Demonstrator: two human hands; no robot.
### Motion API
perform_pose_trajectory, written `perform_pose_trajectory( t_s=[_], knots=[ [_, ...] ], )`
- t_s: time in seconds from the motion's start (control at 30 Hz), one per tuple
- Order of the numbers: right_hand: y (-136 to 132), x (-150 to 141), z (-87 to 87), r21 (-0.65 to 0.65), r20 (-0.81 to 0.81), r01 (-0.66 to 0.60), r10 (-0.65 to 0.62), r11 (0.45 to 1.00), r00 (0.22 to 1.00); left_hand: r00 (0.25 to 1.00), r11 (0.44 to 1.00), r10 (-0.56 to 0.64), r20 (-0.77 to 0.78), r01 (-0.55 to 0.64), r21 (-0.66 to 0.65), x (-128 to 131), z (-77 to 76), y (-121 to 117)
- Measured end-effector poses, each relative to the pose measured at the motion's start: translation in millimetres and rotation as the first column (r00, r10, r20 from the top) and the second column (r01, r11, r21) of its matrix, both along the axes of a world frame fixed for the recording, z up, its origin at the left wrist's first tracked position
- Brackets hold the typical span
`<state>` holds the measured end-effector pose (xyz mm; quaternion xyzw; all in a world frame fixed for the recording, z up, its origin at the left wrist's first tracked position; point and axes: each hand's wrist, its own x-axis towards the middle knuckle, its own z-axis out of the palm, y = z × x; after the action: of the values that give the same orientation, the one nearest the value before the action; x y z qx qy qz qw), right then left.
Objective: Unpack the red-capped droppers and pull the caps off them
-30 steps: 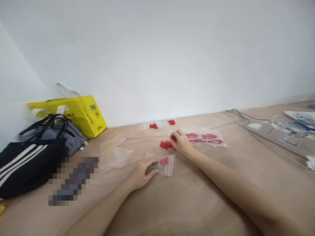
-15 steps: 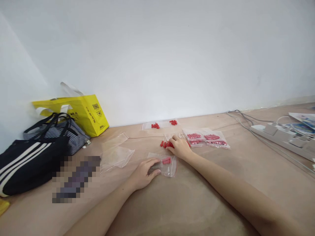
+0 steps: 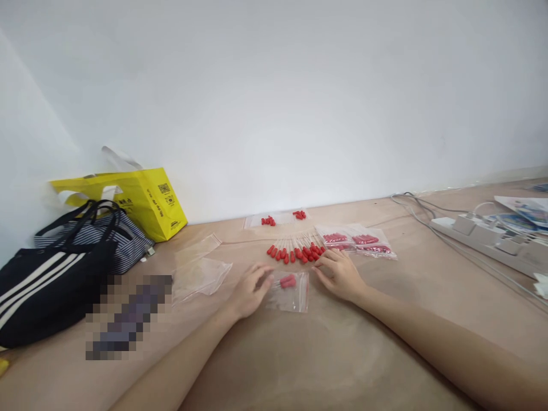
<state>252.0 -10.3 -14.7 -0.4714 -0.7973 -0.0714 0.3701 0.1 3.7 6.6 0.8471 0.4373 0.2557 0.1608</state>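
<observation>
reaching with left hand [image 3: 252, 290] to the clear bag [image 3: 290, 298], right hand [image 3: 340, 275] beside red-tipped sticks [image 3: 292, 256], grip apart on both.

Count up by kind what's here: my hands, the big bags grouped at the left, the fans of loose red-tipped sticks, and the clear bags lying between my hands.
Hands: 2 (left hand, right hand)
Big bags: 3 (yellow bag, striped bag, black bag)
Stick fan: 1
Clear bag: 1
Total: 7

Red-tipped sticks [image 3: 293, 251] fanned out, clear bag [image 3: 290, 299] nearby
</observation>
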Motion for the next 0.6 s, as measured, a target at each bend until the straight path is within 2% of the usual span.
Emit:
perform_pose_trajectory(
  t_s=[0.1, 0.23, 0.33, 0.47, 0.6],
  knots=[
    [-6, 0, -0.7, -0.052, -0.075, -0.084, 0.080, 0.995, 0.994, 0.984, 0.983, 0.179, 0.022, -0.179, -0.032, 8, -1.9, 33],
    [-12, -9, 1.4, -0.145, -0.109, -0.223, 0.208, 0.964, 0.972, 0.966, 0.965, 0.257, 0.025, -0.255, -0.064, 17, -7.6, 78],
    [-13, -14, 1.9, -0.190, -0.104, -0.275, 0.260, 0.942, 0.960, 0.950, 0.946, 0.312, 0.013, -0.310, -0.099, 23, -12.1, 99],
    [-11, -17, 0.9, -0.207, -0.098, -0.268, 0.252, 0.941, 0.963, 0.921, 0.912, 0.388, -0.009, -0.386, -0.136, 31, -14.1, 107],
    [-10, -17, -0.7, -0.205, -0.095, -0.266, 0.251, 0.942, 0.963, 0.909, 0.894, 0.416, -0.031, -0.415, -0.169, 41, -9.9, 97]
  ],
)
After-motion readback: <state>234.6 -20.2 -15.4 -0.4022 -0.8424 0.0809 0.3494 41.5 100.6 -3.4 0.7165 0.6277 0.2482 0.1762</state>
